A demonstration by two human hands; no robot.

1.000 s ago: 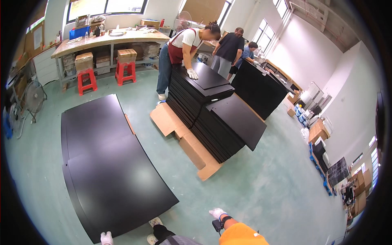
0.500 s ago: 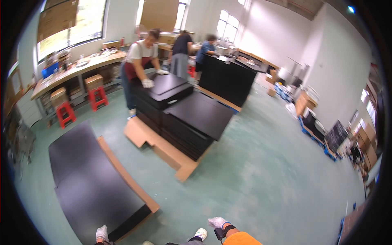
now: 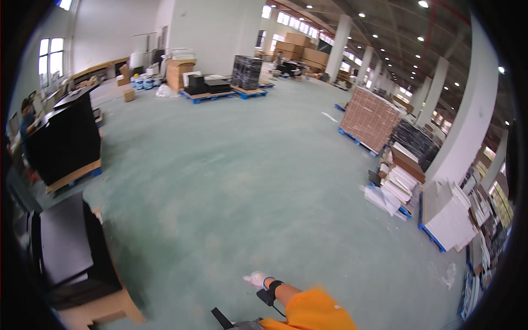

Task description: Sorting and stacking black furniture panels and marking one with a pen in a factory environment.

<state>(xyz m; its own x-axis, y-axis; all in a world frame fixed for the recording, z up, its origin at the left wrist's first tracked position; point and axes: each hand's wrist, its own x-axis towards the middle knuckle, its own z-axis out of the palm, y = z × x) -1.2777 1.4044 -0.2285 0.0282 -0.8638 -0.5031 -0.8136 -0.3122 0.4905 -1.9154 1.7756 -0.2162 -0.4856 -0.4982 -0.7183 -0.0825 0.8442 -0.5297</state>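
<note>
My right hand point(image 3: 256, 279), in a thin white glove, hangs over the green floor point(image 3: 220, 220) near the bottom middle. Its fingers look loosely stretched, somewhat blurred, and nothing shows in them. A dark band with a small black device point(image 3: 266, 297) and cable sits at the wrist, below an orange sleeve point(image 3: 316, 311). My left hand is out of view. Nearest on the left lies a stack of black panels point(image 3: 66, 239) on brown cardboard point(image 3: 118, 308), well apart from my right hand.
A taller black stack point(image 3: 66, 140) stands on a pallet at the left, with a person point(image 3: 27, 118) behind it. Loaded blue pallets point(image 3: 206, 98) line the far wall. On the right are a brown wrapped stack point(image 3: 368, 118), white sheets point(image 3: 399, 181), a white stack point(image 3: 448, 214) and a pillar point(image 3: 467, 110).
My view has swung right, so the black stacks moved leftward and the workbench left the picture. My left hand went out of view. My right hand remains low, near the middle.
</note>
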